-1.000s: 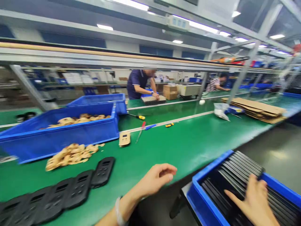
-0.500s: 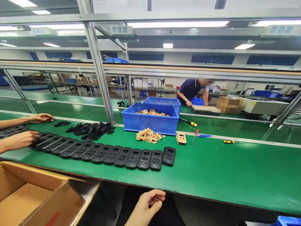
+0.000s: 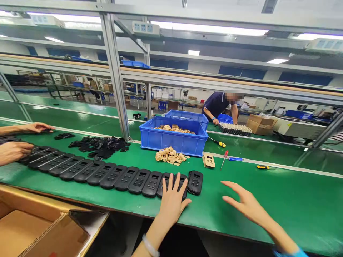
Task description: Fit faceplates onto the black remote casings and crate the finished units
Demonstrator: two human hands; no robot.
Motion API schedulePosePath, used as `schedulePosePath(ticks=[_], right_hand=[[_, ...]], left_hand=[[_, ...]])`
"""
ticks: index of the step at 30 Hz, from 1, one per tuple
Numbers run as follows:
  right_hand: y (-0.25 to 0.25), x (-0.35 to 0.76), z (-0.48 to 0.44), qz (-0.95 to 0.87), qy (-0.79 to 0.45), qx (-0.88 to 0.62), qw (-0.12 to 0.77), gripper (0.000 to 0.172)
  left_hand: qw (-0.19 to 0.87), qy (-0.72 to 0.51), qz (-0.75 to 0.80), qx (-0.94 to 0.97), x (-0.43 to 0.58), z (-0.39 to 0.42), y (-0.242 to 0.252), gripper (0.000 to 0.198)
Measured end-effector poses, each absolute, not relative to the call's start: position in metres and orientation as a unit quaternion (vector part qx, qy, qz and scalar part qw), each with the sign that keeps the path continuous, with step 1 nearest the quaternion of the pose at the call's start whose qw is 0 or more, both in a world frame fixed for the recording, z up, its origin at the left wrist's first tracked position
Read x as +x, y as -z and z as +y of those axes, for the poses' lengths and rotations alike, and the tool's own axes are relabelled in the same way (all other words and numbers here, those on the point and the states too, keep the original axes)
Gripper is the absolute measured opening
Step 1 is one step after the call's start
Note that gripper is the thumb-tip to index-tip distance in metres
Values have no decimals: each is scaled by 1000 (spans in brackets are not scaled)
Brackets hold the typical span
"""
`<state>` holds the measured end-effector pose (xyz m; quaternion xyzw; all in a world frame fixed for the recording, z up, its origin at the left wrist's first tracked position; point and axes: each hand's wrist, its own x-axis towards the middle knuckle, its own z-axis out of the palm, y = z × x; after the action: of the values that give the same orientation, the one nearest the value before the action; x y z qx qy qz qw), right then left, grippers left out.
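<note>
My left hand point(image 3: 173, 200), a light bracelet at its wrist, reaches over the right part of a long row of black plastic housings point(image 3: 138, 181). Its fingers are spread and hide parts of two housings; whether they touch cannot be made out. Just right of it lies one black housing point(image 3: 195, 182), set slightly apart from the row. My right hand point(image 3: 245, 201) hovers above the green bench point(image 3: 292, 200), thumb and fingers apart, with nothing in it. Beige cut pieces point(image 3: 171, 156) and a beige housing point(image 3: 209, 160) lie further back.
A blue bin point(image 3: 173, 142) of beige pieces stands behind. Screwdrivers point(image 3: 263, 167) and blue tweezers point(image 3: 235, 159) lie to the right. A pile of black parts point(image 3: 99, 146) and a co-worker's hands point(image 3: 16, 151) are at left. A cardboard box point(image 3: 40, 228) sits in front; another person bends across the line.
My left hand has risen from the bench's front edge to the row, its fingers spreading. My right hand has come into view from the right. The camera view has shifted slightly.
</note>
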<state>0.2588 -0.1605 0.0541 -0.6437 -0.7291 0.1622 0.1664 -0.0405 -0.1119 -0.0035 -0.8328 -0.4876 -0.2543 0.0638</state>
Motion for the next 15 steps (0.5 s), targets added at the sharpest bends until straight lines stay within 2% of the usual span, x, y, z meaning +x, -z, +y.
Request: schedulePosePath(ticks=[3, 5, 8, 11, 13, 14, 15], right_hand=[[-40, 202, -93, -775, -188, -593, 114, 112], [-28, 182, -64, -807, -200, -551, 75, 128], [-9, 177, -47, -858, -185, -474, 62, 121], [19, 187, -39, -894, -154, -407, 105, 113], [42, 190, -19, -901, -140, -382, 153, 101], [53, 184, -2, -898, -141, -377, 177, 91], [62, 172, 19, -900, -154, -361, 189, 89]], left_hand=[[58, 188, -503, -841, -34, -96, 8, 68], [47, 170, -524, -833, -35, -91, 12, 69], [40, 170, -543, -821, -45, -90, 16, 75], [17, 187, -541, -820, -52, -94, 20, 82], [-34, 213, -546, -809, -48, -93, 25, 67], [-71, 236, -567, -786, -46, -90, 27, 47], [-129, 264, -595, -748, -44, -85, 28, 37]])
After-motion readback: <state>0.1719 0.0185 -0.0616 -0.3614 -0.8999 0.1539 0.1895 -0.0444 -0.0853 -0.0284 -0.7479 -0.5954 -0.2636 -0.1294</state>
